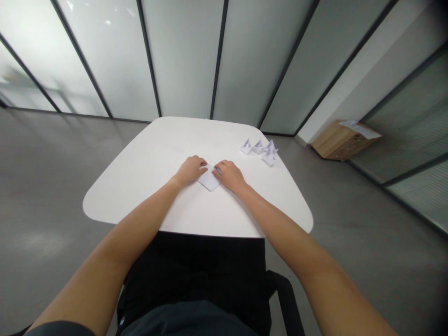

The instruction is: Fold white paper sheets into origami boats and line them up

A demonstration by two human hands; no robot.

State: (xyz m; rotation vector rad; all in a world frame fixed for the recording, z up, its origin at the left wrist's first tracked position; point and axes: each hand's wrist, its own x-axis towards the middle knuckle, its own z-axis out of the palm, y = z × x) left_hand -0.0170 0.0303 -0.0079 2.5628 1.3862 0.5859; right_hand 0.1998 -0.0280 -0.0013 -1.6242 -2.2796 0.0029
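The person's left hand (191,170) and right hand (227,176) are resting palm-down near the middle of a white rounded table (140,177), set narrowly apart, with a folded sheet of white paper (209,180) lying flat on the tabletop between them. The fingers (202,163) of the left hand are reaching the paper's far left edge, while those of the right hand are lying over its far right corner. Whether the fingers are gripping the sheet or only pressing on it cannot be determined from this view. A row of origami paper boats (258,147) is standing toward the far right of the table, well apart from both hands, with one boat sitting slightly nearer than the others. Beyond the table, a wooden box (336,141) is sitting on the grey floor (45,186) at the right, with a white sheet (360,129) lying on its top. Frosted glass panels (185,56) in dark frames are standing along the far side.
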